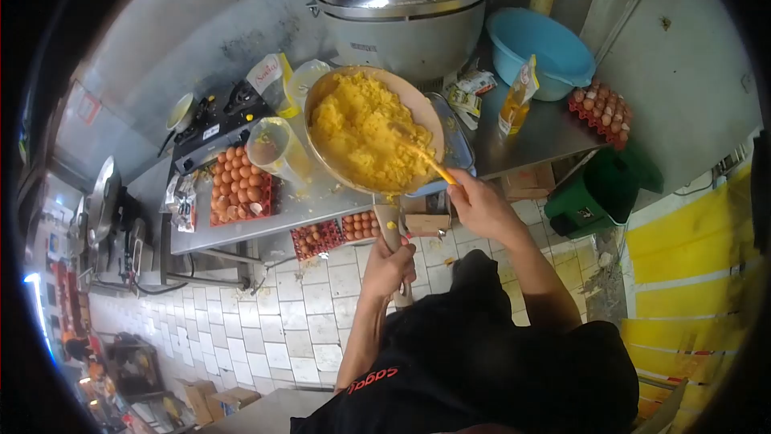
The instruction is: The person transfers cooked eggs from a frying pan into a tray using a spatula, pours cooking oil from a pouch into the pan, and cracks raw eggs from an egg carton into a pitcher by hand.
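A large frying pan (436,117) with a pale inside is held up over the front of the steel counter. Scrambled eggs (353,117), bright yellow and crumbly, fill most of it. My left hand (389,268) is closed around the pan's handle (389,221), which points toward my body. My right hand (482,207) grips a yellow-orange utensil (438,167) by its upper end. The utensil's far end is in the eggs, so its shape is hidden.
Behind the pan stands a big lidded rice cooker (401,24). On the counter (530,141) are a blue basin (538,48), an egg tray (241,185), a clear pitcher (277,149), and a gas stove (221,125). A green bin (590,193) stands at the right.
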